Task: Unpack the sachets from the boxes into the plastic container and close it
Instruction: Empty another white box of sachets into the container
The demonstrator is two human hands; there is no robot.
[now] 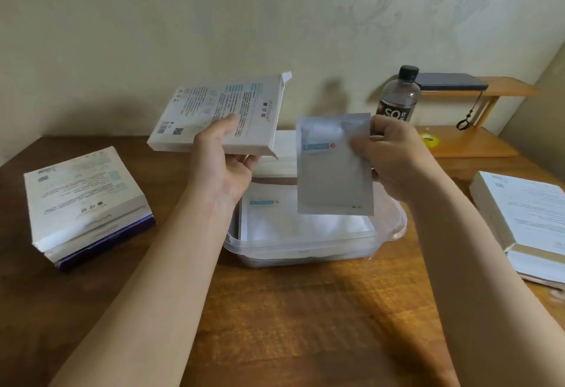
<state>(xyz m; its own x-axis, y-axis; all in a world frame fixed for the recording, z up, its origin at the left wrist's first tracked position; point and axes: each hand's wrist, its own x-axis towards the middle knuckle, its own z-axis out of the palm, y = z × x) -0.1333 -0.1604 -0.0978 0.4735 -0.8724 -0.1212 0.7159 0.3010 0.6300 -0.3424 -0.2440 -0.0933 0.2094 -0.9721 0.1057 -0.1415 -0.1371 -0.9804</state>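
Nearest on the wooden table (290, 310), the plastic container (305, 247) stands open, with stacked sachets (275, 218) lying flat inside. Above its two o'clock corner the right hand (394, 160) pinches one silver sachet (333, 172) by its right edge, thumb in front and fingers behind, so it hangs upright over the tub. At ten o'clock from it the left hand (223, 169) grips the opened box (220, 114) from below, thumb on top, its flap end pointing toward the sachet. The best move now, I judge, is to tip the sachet flat, line its label up with those beneath, and lower it squarely so the pile lies level enough for a lid. Whether the box holds more cannot be told. A stack of boxes (82, 200) waits at nine o'clock, another box (526, 212) at three, and a bottle (397, 96) stands at one o'clock, farthest back.
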